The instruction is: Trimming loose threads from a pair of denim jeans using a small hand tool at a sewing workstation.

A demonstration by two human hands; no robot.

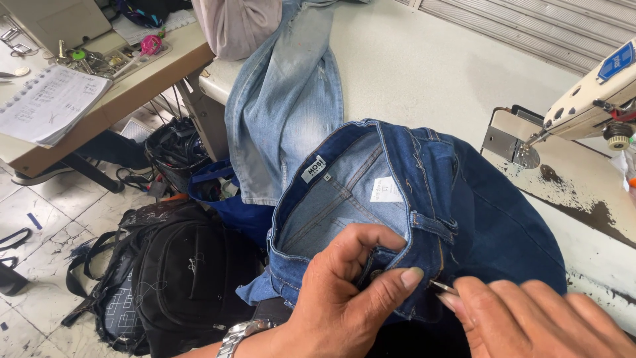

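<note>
Dark blue jeans (pixel 483 212) lie in my lap with the waistband turned toward me and white labels showing inside. My left hand (pixel 344 298) pinches the waistband (pixel 397 265) near the front button, thumb on top. My right hand (pixel 530 318) comes in from the lower right and holds a small thin metal tool (pixel 442 287) with its tip against the waistband edge. What kind of tool it is stays hidden by the fingers. A metal watch (pixel 245 333) sits on my left wrist.
A lighter blue pair of jeans (pixel 285 99) hangs over the white sewing table (pixel 424 66). A sewing machine (pixel 589 99) stands at the right. A black backpack (pixel 179 272) lies on the tiled floor. A wooden desk (pixel 126 93) with a notebook (pixel 50 103) and keys is upper left.
</note>
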